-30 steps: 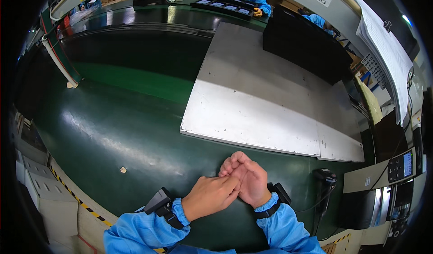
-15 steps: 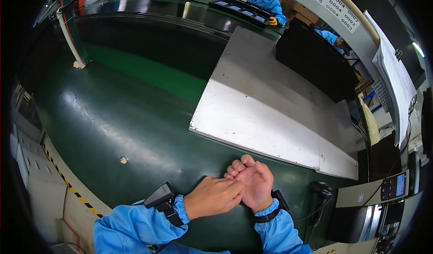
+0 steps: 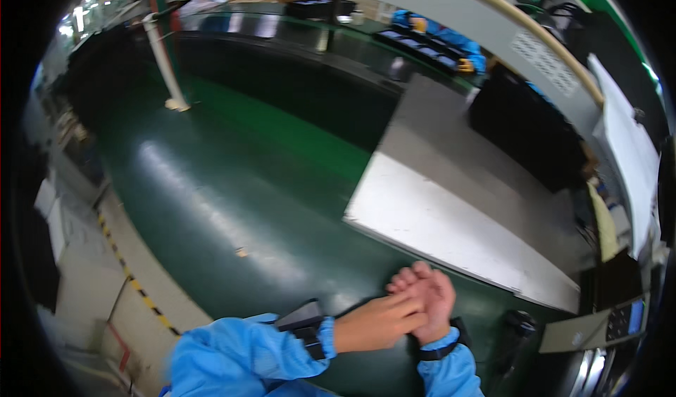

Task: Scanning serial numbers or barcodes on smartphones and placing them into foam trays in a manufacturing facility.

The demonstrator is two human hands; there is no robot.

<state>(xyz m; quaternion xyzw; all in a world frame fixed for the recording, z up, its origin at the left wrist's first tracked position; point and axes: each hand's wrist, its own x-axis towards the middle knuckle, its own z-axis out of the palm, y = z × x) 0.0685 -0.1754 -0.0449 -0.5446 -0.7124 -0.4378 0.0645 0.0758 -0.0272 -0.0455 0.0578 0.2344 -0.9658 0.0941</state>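
Note:
My left hand reaches across from the left, its back upward, and its fingers rest against the palm of my right hand. The left thumb and fingers look stretched and a little apart, with nothing visible in them. My right hand is turned palm up with loosely curled fingers and a bare palm, partly covered by the left fingers. Both hands are over the dark green table, just in front of the white board's near edge. A black device is strapped to my left wrist, and a black strap circles the right one.
The large white board lies beyond my hands, with a black panel standing on its far right. A black handheld scanner and a grey machine are at right. A person in blue works across the table beside black trays.
The view has swung, so the scene sits further right and lower, with some blur. My left fingers have loosened and straightened slightly against my right palm.

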